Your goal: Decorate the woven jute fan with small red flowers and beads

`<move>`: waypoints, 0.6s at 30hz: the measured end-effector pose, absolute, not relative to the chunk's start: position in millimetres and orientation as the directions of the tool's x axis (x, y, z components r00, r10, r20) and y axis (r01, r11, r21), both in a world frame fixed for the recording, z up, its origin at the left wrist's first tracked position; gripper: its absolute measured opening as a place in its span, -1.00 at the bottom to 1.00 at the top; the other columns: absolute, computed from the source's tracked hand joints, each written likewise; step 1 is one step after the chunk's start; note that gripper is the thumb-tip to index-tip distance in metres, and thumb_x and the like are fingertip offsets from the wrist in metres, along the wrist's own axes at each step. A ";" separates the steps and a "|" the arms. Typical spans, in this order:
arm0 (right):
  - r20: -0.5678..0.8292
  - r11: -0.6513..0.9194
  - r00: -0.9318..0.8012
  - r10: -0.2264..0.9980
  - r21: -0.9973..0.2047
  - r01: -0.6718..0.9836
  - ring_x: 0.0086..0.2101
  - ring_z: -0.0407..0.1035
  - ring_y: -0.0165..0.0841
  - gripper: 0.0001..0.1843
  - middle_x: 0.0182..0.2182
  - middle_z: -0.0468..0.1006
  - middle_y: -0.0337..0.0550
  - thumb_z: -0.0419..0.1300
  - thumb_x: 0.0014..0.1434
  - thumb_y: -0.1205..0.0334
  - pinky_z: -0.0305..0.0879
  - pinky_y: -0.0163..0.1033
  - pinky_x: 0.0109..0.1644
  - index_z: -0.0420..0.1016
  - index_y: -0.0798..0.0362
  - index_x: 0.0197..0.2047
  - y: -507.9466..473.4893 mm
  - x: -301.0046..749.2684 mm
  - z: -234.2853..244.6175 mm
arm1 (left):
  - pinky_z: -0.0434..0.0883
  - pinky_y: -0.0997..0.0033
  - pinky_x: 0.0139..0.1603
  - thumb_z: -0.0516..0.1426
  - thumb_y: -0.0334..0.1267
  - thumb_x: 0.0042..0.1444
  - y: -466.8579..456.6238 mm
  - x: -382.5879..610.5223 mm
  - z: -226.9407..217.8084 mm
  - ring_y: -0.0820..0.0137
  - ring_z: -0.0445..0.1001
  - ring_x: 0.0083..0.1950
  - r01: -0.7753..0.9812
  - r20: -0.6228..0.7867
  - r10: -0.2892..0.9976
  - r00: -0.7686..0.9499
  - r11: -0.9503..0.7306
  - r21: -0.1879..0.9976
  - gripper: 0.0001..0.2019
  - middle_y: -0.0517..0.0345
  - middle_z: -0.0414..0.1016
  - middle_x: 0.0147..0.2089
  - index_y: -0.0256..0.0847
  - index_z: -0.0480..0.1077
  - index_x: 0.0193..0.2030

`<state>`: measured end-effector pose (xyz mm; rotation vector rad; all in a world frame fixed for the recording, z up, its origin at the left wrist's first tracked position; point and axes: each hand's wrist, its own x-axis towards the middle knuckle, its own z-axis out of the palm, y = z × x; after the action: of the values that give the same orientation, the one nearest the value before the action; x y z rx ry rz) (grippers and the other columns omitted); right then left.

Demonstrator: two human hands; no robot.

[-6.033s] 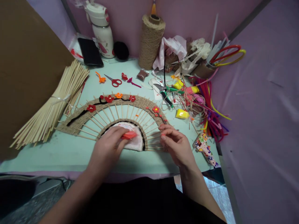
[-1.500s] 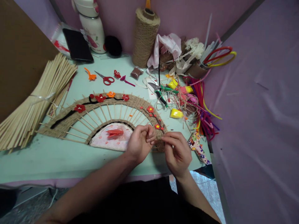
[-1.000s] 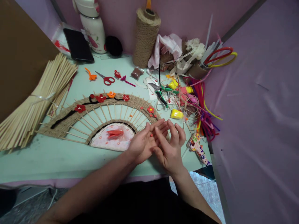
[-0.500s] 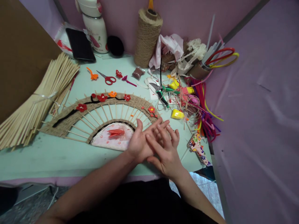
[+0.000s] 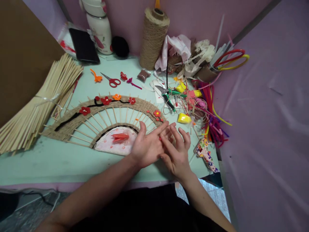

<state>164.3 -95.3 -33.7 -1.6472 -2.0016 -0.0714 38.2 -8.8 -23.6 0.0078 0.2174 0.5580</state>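
Palm up, my left hand (image 5: 148,146) is stretched out over the right end of a woven fan (image 5: 142,104) of thin sticks and twine. A tiny red ball (image 5: 160,139), perhaps clay, shows on its fingers. Above it my right hand (image 5: 177,149) has its fingers apart, the index fingertip at the red ball. Red and orange flowers (image 5: 106,101) and a black branch decorate the fan's band. On its white half-round base (image 5: 102,146) lies a clear wrapper with red material (image 5: 120,138), just left of my left hand.
Left lies a bundle of sticks (image 5: 36,106). Behind the fan are red-handled scissors (image 5: 113,82), a twine spool (image 5: 154,38), a bottle (image 5: 98,32) and a phone (image 5: 84,45). Right are pruning shears (image 5: 167,98), a yellow packet (image 5: 184,118), pipe cleaners (image 5: 210,106) and a flower-patterned glue gun (image 5: 205,154).
My right hand has shifted a little to the right and its fingers have lifted from the left palm. The tiny red ball has come into view. The fan has not moved.
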 end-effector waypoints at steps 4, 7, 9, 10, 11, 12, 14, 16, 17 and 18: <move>0.475 0.256 -0.075 0.877 -0.328 0.909 0.21 0.08 -0.04 -0.61 0.25 0.28 -0.01 0.07 0.32 0.13 -0.05 0.23 0.30 0.40 -0.08 0.19 -91.0 162.2 -34.0 | 0.00 0.16 0.41 -0.28 0.40 0.16 -9.5 38.6 -25.1 0.15 0.03 0.46 -0.509 -0.227 0.513 0.828 0.857 0.079 -0.11 -0.16 0.22 0.37 -0.32 0.23 0.30; 0.524 0.206 0.034 0.851 -0.393 0.896 0.09 0.20 -0.13 -0.72 0.10 0.44 -0.04 0.18 0.24 0.34 0.17 0.11 0.17 0.51 -0.07 0.00 -88.8 159.0 -31.6 | 0.04 0.18 0.38 -0.22 0.42 0.13 -9.4 38.7 -25.3 0.14 0.01 0.46 -0.516 -0.221 0.527 0.820 0.849 0.108 -0.12 -0.14 0.18 0.39 -0.30 0.26 0.27; 0.531 0.191 0.084 0.843 -0.441 0.877 0.03 0.23 -0.16 -0.80 0.02 0.50 -0.05 0.23 0.21 0.37 0.24 0.05 0.10 0.55 -0.05 -0.11 -87.6 157.6 -27.9 | 0.10 0.17 0.35 -0.19 0.41 0.13 -10.5 39.3 -25.0 0.13 0.07 0.43 -0.502 -0.227 0.521 0.823 0.854 0.136 -0.15 -0.14 0.21 0.38 -0.27 0.29 0.25; 0.526 0.183 0.103 0.844 -0.464 0.867 0.01 0.25 -0.17 -0.83 -0.01 0.52 -0.06 0.25 0.19 0.36 0.25 0.04 0.09 0.55 -0.05 -0.15 -86.7 157.8 -25.7 | 0.14 0.17 0.31 -0.17 0.41 0.14 -11.8 39.8 -25.3 0.12 0.13 0.40 -0.500 -0.237 0.524 0.818 0.852 0.154 -0.17 -0.14 0.24 0.35 -0.26 0.31 0.23; 0.521 0.173 0.124 0.845 -0.484 0.858 0.00 0.26 -0.18 -0.85 -0.03 0.53 -0.08 0.26 0.18 0.35 0.26 0.04 0.08 0.56 -0.05 -0.17 -85.3 159.0 -23.6 | 0.18 0.18 0.28 -0.16 0.39 0.15 -13.5 40.4 -26.0 0.13 0.20 0.35 -0.508 -0.252 0.538 0.804 0.843 0.179 -0.20 -0.15 0.29 0.31 -0.25 0.32 0.21; 0.515 0.155 0.150 0.844 -0.503 0.850 -0.01 0.28 -0.19 -0.86 -0.05 0.54 -0.09 0.26 0.18 0.34 0.26 0.03 0.09 0.56 -0.05 -0.18 -83.2 161.3 -22.0 | 0.23 0.19 0.23 -0.13 0.37 0.16 -15.6 41.0 -27.2 0.15 0.28 0.29 -0.526 -0.274 0.567 0.777 0.823 0.213 -0.24 -0.14 0.35 0.26 -0.24 0.34 0.19; 0.508 0.095 0.230 0.830 -0.536 0.839 -0.01 0.31 -0.21 -0.88 -0.06 0.56 -0.11 0.25 0.19 0.31 0.23 0.04 0.11 0.56 -0.06 -0.19 -76.4 169.5 -21.8 | 0.31 0.26 0.08 -0.06 0.28 0.20 -20.3 41.7 -31.1 0.22 0.43 0.09 -0.582 -0.337 0.663 0.669 0.748 0.317 -0.36 -0.09 0.48 0.07 -0.22 0.40 0.09; 0.496 0.006 0.329 0.804 -0.560 0.829 -0.01 0.33 -0.21 -0.91 -0.07 0.57 -0.11 0.23 0.21 0.27 0.21 0.05 0.14 0.57 -0.05 -0.22 -66.5 181.0 -26.9 | 0.34 0.35 -0.10 0.03 0.16 0.21 -24.6 41.8 -35.2 0.33 0.46 -0.14 -0.627 -0.389 0.765 0.513 0.643 0.439 -0.53 0.02 0.52 -0.16 -0.23 0.43 -0.05; 0.477 -0.043 0.375 0.795 -0.572 0.819 -0.01 0.34 -0.21 -0.91 -0.08 0.57 -0.11 0.22 0.22 0.25 0.20 0.05 0.15 0.58 -0.05 -0.24 -61.1 187.0 -31.5 | 0.33 0.39 -0.17 0.06 0.09 0.21 -26.2 41.6 -36.8 0.38 0.44 -0.22 -0.635 -0.401 0.800 0.446 0.599 0.487 -0.60 0.08 0.50 -0.25 -0.23 0.43 -0.11; 0.448 -0.083 0.406 0.796 -0.584 0.808 -0.02 0.35 -0.22 -0.90 -0.09 0.58 -0.11 0.21 0.22 0.22 0.19 0.04 0.15 0.59 -0.04 -0.25 -55.8 192.5 -36.9 | 0.31 0.41 -0.23 0.07 0.03 0.21 -27.2 41.4 -37.7 0.41 0.42 -0.29 -0.638 -0.405 0.823 0.399 0.566 0.522 -0.65 0.12 0.47 -0.32 -0.24 0.43 -0.16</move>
<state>192.5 -55.8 -36.9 -1.8598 -1.3771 -0.0178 41.4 -27.2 -37.7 0.3048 0.6860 0.9425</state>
